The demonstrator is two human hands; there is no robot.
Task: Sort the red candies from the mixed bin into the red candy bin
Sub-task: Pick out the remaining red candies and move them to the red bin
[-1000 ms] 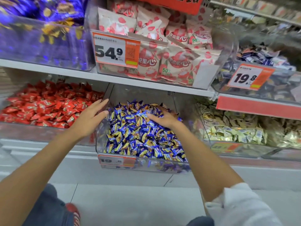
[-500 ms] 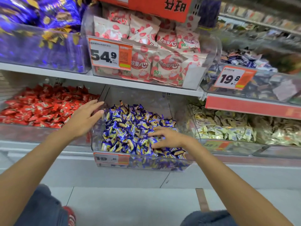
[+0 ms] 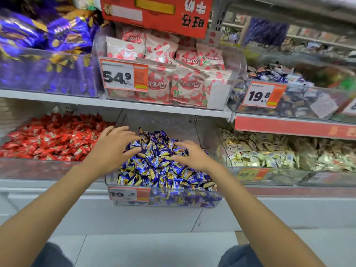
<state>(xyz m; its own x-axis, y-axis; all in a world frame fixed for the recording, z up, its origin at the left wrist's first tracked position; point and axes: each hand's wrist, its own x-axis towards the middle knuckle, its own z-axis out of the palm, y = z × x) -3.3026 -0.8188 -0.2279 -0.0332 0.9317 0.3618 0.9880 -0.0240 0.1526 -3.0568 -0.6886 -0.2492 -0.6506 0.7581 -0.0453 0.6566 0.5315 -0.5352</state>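
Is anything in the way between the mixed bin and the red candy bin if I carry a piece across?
Only the clear side walls where the mixed bin meets the red candy bin; both are open on top. The left hand is over that edge.

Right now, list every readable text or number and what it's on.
"54.9": upper middle price tag, on the strawberry bags' bin.
"50%", "果心": strawberry bags.
"19.8": upper right price tag.
"19.8": lower middle price tag on the blue candy bin, blurry.
"49.8": lower right price tag, blurry, uncertain.
Red box: upside-down characters, unreadable.
Tags' small print: too small.
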